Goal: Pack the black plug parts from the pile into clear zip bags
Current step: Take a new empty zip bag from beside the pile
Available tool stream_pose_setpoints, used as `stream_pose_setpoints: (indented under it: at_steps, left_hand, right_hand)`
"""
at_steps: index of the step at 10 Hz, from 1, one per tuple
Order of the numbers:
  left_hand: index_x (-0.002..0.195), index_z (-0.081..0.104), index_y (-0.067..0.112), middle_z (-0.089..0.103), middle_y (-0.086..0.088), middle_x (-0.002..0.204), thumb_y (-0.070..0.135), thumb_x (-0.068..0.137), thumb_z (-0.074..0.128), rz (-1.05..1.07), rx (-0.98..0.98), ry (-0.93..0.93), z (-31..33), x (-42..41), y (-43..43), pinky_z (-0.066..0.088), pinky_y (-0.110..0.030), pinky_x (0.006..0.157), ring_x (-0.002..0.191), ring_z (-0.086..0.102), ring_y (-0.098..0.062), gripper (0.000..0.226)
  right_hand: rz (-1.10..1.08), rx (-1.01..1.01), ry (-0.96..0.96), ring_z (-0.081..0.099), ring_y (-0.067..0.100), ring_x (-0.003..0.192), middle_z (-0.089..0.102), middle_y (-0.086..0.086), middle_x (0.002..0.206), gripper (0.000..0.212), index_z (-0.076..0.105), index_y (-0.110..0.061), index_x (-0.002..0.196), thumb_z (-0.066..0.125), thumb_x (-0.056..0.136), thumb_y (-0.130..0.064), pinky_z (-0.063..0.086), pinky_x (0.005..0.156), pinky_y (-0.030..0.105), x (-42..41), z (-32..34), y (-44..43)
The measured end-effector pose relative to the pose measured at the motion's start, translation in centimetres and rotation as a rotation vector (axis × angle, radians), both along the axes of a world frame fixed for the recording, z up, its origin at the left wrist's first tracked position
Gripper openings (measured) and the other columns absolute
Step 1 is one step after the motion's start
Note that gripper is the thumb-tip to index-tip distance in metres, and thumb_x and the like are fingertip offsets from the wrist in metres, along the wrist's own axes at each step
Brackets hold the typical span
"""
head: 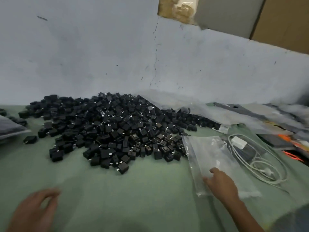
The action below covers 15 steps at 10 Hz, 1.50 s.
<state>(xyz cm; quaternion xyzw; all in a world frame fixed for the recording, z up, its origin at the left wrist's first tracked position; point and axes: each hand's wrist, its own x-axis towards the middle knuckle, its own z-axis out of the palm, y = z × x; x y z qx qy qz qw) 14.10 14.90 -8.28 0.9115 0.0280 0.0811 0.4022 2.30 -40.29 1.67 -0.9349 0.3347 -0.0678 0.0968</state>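
Observation:
A big pile of black plug parts lies on the green table against the wall. To its right lies a stack of clear zip bags, flat on the table. My right hand rests on the near end of the bags, fingers spread and touching the plastic. My left hand hovers low at the front left, blurred, fingers loosely curled, holding nothing.
A white charger with a coiled cable lies right of the bags. Plastic sheets and flat packets pile up at the far right. A grey bag sits at the left edge. A cardboard box stands up against the wall.

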Motion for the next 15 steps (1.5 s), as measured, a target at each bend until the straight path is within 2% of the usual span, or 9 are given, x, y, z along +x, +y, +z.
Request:
stream_pose_setpoints:
  at_steps: [1,2,3,4,6,8,10,12,15]
  left_hand:
    - [0.084,0.075,0.03,0.071,0.01,0.092,0.009,0.074,0.079,-0.146,0.014,-0.131,3.6,-4.2,-5.0,0.04,0.003,0.081,0.091,0.057,0.023,0.023]
    - [0.081,0.069,0.038,0.072,0.009,0.087,0.022,0.072,0.074,-0.163,-0.014,-0.178,5.5,-6.3,-7.5,0.032,0.008,0.077,0.089,0.055,0.022,0.02]
    - [0.083,0.073,0.034,0.07,0.007,0.082,0.049,0.069,0.053,-0.145,-0.021,-0.158,6.7,-6.6,-7.8,0.03,0.006,0.077,0.089,0.059,0.0,0.028]
    - [0.073,0.07,0.038,0.071,0.003,0.083,0.036,0.069,0.063,-0.081,-0.02,-0.141,6.4,-7.2,-7.6,0.03,0.007,0.08,0.093,0.054,0.02,0.009]
    - [0.09,0.065,0.059,0.073,0.006,0.093,0.007,0.082,0.08,-0.054,-0.175,-0.115,7.2,-9.1,-11.3,0.039,0.003,0.073,0.086,0.068,-0.012,0.054]
    - [0.104,0.072,0.028,0.067,0.014,0.103,0.035,0.093,0.054,-0.214,-0.054,-0.559,12.4,-12.1,-15.8,0.045,-0.019,0.092,0.094,0.061,-0.001,0.023]
    - [0.112,0.068,0.029,0.07,0.01,0.114,0.023,0.105,0.051,-0.226,-0.007,-0.038,9.5,-10.7,-12.2,0.042,-0.02,0.095,0.112,0.064,-0.014,0.02]
    - [0.12,0.071,0.024,0.062,-0.003,0.122,0.082,0.073,0.031,-0.176,0.418,0.093,9.1,-10.6,-8.3,0.039,-0.036,0.108,0.119,0.057,-0.027,0.084]
    - [0.098,0.064,0.029,0.058,0.012,0.092,0.033,0.099,0.056,-0.257,0.366,-0.003,9.0,-11.5,-11.2,0.042,-0.027,0.078,0.092,0.061,-0.013,0.009]
  right_hand:
    - [0.043,-0.014,-0.031,0.061,0.024,0.09,0.065,0.003,0.101,0.018,0.064,-0.02,0.097,0.052,0.094,-0.033,0.051,0.078,0.034,-0.4,-0.7,-0.9]
    - [0.053,-0.036,-0.025,0.057,0.023,0.086,0.058,0.0,0.093,0.028,0.06,-0.021,0.088,0.055,0.091,-0.048,0.045,0.071,0.032,-0.5,-1.1,-0.3]
    - [0.094,-0.112,-0.009,0.058,0.022,0.089,0.059,0.001,0.097,0.024,0.06,-0.018,0.095,0.049,0.097,-0.04,0.046,0.074,0.033,-0.4,-1.5,-0.1]
    - [0.054,-0.089,-0.114,0.058,0.019,0.078,0.059,-0.001,0.088,0.022,0.059,-0.017,0.09,0.045,0.101,-0.03,0.049,0.072,0.034,-0.6,-0.3,0.6]
    - [0.377,-0.129,-0.462,0.049,0.018,0.073,0.054,-0.008,0.082,0.013,0.059,-0.025,0.09,0.052,0.1,-0.029,0.039,0.063,0.031,0.4,3.6,8.7]
    - [0.862,-0.148,-0.476,0.059,0.017,0.064,0.06,-0.009,0.074,0.003,0.066,-0.028,0.077,0.064,0.079,-0.027,0.051,0.059,0.028,-0.7,1.8,21.7]
    - [1.125,0.165,-0.347,0.064,0.02,0.102,0.068,0.003,0.114,0.048,0.059,-0.01,0.132,0.06,0.091,-0.035,0.049,0.089,0.025,-2.7,-1.4,28.4]
    - [0.964,0.249,-0.606,0.064,0.013,0.092,0.07,-0.008,0.098,0.021,0.073,-0.019,0.099,0.076,0.079,-0.013,0.047,0.087,0.023,-3.3,-1.8,24.0]
    - [1.044,0.121,-0.606,0.068,0.023,0.085,0.07,0.001,0.095,0.016,0.075,-0.013,0.093,0.074,0.079,-0.005,0.055,0.08,0.028,-3.3,-3.4,23.2]
